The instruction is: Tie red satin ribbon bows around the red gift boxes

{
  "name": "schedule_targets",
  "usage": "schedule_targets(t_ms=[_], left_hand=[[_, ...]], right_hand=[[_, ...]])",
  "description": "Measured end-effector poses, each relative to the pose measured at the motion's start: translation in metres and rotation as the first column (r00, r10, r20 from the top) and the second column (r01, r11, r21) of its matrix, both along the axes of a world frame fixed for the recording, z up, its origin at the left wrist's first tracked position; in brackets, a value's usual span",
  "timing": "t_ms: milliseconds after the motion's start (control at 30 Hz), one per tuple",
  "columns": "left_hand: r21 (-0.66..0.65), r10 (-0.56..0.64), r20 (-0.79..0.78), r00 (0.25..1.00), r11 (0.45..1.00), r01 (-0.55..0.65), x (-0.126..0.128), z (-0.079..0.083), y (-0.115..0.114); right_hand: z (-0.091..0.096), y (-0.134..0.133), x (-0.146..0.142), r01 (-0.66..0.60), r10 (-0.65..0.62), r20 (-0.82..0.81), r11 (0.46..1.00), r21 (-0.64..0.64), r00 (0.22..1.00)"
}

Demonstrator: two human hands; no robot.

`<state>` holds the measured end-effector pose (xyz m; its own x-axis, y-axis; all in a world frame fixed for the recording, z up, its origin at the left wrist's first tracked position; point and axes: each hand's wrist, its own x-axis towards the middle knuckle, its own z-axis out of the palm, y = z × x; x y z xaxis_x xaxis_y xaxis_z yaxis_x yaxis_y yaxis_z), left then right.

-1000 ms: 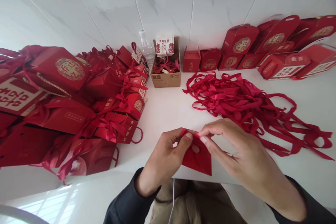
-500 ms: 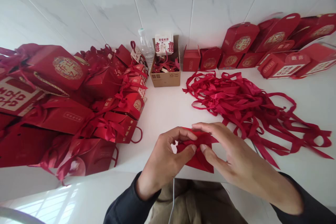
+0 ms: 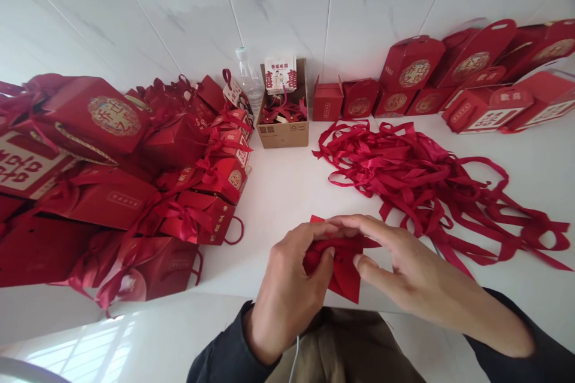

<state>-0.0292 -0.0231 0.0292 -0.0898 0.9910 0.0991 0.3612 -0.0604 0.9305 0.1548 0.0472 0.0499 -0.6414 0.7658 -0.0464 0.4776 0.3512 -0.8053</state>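
A small red gift bag [image 3: 345,275] lies at the near edge of the white table [image 3: 287,185], with a red ribbon [image 3: 335,246] across its top. My left hand [image 3: 291,281] pinches the ribbon and the bag's left side between thumb and fingers. My right hand [image 3: 404,269] grips the ribbon from the right, index finger stretched over the top and thumb pressed under it. The fingertips of both hands meet over the bag. Part of the bag is hidden under my hands.
A heap of loose red ribbons [image 3: 426,185] spreads to the right. Tied red gift bags [image 3: 135,191] pile up on the left. A cardboard box [image 3: 284,114] and a clear bottle [image 3: 249,81] stand at the back, and untied red boxes [image 3: 449,84] line the wall.
Both hands have dropped lower and nearer to me over the bag. The ribbon, first pinched above the bag's top, is now pulled across it, and my left thumb has curled in.
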Motion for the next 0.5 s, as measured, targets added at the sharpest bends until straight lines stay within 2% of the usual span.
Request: schedule_targets(t_ms=[233, 367, 500], left_hand=[[0.108, 0.019, -0.138, 0.990, 0.994, -0.004, 0.001, -0.004, -0.001], [0.200, 0.045, -0.241, 0.970, 0.980, 0.004, 0.003, -0.007, -0.002], [0.261, 0.094, -0.344, 0.934, 0.965, -0.001, 0.009, -0.013, -0.004]], right_hand=[[-0.004, 0.003, -0.010, 0.019, -0.038, -0.099, 0.982, -0.186, 0.994], [-0.004, 0.003, -0.010, 0.010, -0.051, -0.173, 0.973, -0.231, 0.984], [-0.004, 0.002, -0.008, 0.017, -0.061, -0.176, 0.970, -0.241, 0.983]])
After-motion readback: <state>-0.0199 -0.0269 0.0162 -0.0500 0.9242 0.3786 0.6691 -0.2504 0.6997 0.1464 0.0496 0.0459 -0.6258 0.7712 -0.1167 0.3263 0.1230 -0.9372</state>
